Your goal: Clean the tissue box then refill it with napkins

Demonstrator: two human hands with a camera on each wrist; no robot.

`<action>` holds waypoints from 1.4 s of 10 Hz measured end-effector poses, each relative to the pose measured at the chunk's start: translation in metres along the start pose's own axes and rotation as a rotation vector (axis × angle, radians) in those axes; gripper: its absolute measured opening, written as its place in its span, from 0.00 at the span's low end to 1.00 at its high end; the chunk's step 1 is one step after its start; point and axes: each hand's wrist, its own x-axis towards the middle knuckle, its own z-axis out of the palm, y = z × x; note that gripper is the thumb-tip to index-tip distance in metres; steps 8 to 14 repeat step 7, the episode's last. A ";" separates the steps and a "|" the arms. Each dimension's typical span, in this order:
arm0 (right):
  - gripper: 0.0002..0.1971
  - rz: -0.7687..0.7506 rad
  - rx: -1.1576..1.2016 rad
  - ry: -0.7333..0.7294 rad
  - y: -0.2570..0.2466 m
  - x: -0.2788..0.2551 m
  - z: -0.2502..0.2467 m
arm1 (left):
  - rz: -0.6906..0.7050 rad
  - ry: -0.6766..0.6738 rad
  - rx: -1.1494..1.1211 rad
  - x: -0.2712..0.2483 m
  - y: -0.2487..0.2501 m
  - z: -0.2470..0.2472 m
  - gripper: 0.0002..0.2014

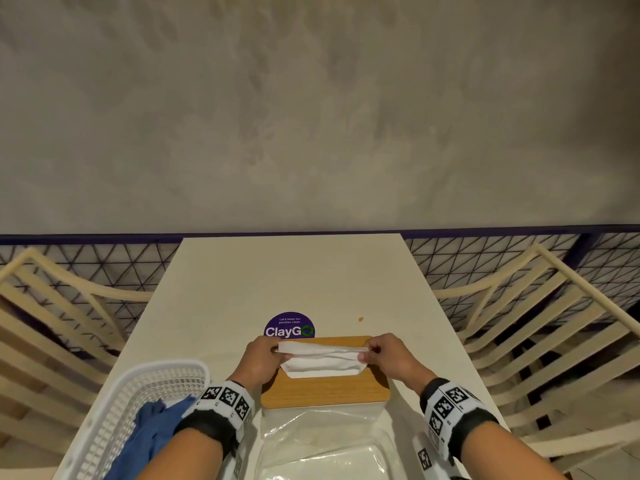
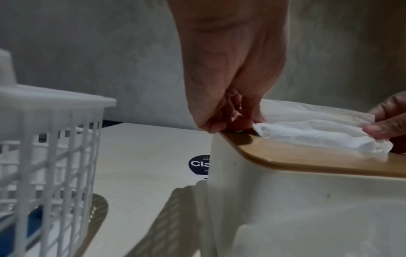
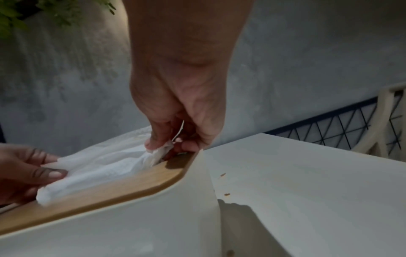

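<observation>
Two hands work one napkin (image 1: 320,356) that stands out of the slot in the wooden lid (image 1: 325,389) of the tissue box (image 2: 307,200). The napkin's long axis runs left to right, parallel to the tabletop's near edge, and so does the box's. The left hand (image 1: 258,362) pinches the napkin's left end with curled fingers; the right hand (image 1: 384,356) pinches its right end between thumb and fingertips (image 3: 151,146), knuckles brushing the lid's right edge.

The box is white below its one lid and sits near the middle of the tabletop (image 1: 294,271), closer to the near edge. Just behind it lies one round purple sticker (image 1: 289,327) reading "ClayGo". One white plastic basket (image 1: 114,410) stands at the near left corner, holding one blue cloth (image 1: 152,431). What looks like a clear plastic wrapper (image 1: 329,441) lies at the near edge, in front of the box, though its contents are hard to make out. A few small brown crumbs (image 3: 223,174) dot the tabletop right of the box.

Two pale slatted chairs flank the table, one left (image 1: 59,323) and one right (image 1: 561,323), with a dark wire grid (image 1: 485,258) behind them under a grey plastered wall (image 1: 311,116).
</observation>
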 end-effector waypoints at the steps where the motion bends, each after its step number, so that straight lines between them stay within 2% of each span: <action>1: 0.25 0.003 0.030 0.023 0.002 0.002 -0.001 | -0.062 0.011 0.001 0.003 -0.002 -0.001 0.16; 4: 0.25 0.029 0.065 0.051 0.004 0.010 0.003 | -0.128 -0.006 -0.014 0.002 0.006 -0.005 0.23; 6: 0.23 0.008 0.000 0.082 0.002 0.004 0.005 | -0.153 -0.006 -0.053 0.000 0.003 -0.004 0.16; 7: 0.22 -0.013 0.038 0.129 -0.001 0.001 0.001 | -0.123 0.085 -0.167 -0.003 0.007 -0.007 0.09; 14: 0.22 -0.013 0.038 0.129 -0.001 0.001 0.001 | -0.123 0.085 -0.167 -0.003 0.007 -0.007 0.09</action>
